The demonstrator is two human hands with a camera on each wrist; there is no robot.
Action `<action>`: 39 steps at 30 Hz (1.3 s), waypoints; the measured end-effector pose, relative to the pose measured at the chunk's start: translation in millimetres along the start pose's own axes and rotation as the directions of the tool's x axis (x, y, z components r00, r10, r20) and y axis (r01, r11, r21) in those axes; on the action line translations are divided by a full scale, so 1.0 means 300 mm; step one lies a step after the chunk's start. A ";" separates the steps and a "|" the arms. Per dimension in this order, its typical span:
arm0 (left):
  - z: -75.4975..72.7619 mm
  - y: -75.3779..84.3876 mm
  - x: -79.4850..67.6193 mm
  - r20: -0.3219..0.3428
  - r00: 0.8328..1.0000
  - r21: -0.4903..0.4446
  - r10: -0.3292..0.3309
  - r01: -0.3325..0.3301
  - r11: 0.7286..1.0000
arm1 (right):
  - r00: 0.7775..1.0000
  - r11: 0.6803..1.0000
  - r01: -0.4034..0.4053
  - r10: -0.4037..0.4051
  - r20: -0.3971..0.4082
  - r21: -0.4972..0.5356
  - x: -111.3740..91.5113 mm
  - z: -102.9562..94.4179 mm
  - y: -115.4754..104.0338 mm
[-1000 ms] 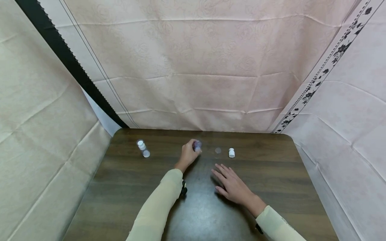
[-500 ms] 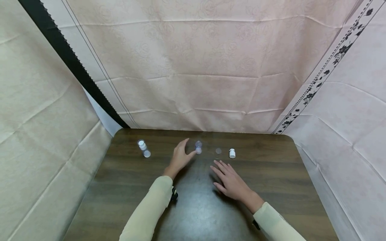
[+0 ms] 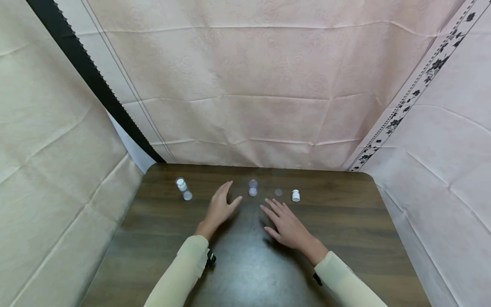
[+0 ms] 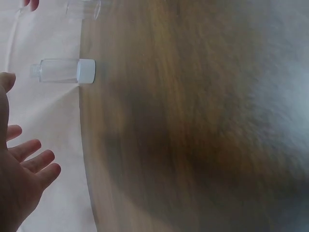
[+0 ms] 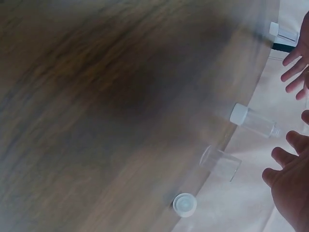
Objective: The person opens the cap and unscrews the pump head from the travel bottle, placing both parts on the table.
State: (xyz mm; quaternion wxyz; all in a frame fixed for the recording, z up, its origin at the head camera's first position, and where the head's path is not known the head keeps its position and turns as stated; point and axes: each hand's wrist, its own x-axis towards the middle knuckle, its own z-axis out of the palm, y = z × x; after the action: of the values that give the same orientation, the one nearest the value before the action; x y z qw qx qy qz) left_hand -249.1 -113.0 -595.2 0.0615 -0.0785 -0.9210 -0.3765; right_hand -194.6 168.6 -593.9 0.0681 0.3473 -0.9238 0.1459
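Observation:
A small clear bottle stands near the table's far edge, away from both hands. In the left wrist view its clear body sits above a white base piece, with a narrow neck on top. My left hand hovers left of the bottle, thumb and fingers spread, holding nothing. My right hand is held with fingers extended, nearest to a clear cylindrical cover. Right of that cover lies a small white cap-like piece; in the right wrist view the white piece shows a round hollow end.
Another clear bottle with white parts stands at the table's far left. The brown wooden table ends at its far edge against a pale cloth. Cloth hangs on both sides too.
My left hand has let go of the clear bottle and drawn back left and nearer. The bottle now stands alone. My right hand has shifted slightly left.

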 end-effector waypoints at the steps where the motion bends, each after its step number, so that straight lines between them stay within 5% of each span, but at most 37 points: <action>1: -0.006 -0.003 -0.007 -0.001 1.000 0.004 0.003 -0.003 1.000 | 1.000 1.000 0.001 -0.001 0.000 0.003 0.005 0.000 -0.001; 9: -0.057 -0.036 -0.061 0.012 0.999 0.133 0.042 -0.043 0.990 | 1.000 1.000 -0.007 0.007 -0.002 0.020 0.044 -0.004 -0.011; 21: -0.151 -0.086 -0.130 0.076 0.996 0.364 0.045 -0.070 0.929 | 0.999 0.998 -0.010 0.007 0.053 0.057 0.096 0.011 -0.023; 28: -0.209 -0.128 -0.157 0.047 0.998 0.363 0.039 -0.054 0.930 | 0.996 0.996 0.002 -0.010 0.088 0.085 0.131 0.016 -0.038; 39: -0.276 -0.233 -0.200 -0.126 0.992 0.249 -0.006 0.038 0.968 | 0.996 0.987 -0.025 0.011 0.086 0.161 0.176 0.041 -0.070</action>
State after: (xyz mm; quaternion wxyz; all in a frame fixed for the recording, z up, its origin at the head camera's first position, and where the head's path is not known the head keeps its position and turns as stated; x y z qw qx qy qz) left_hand -199.0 -226.1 -594.7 0.1242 -0.0363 -0.9563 -0.2620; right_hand -220.7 116.9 -588.9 -0.0007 0.3492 -0.9140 0.2064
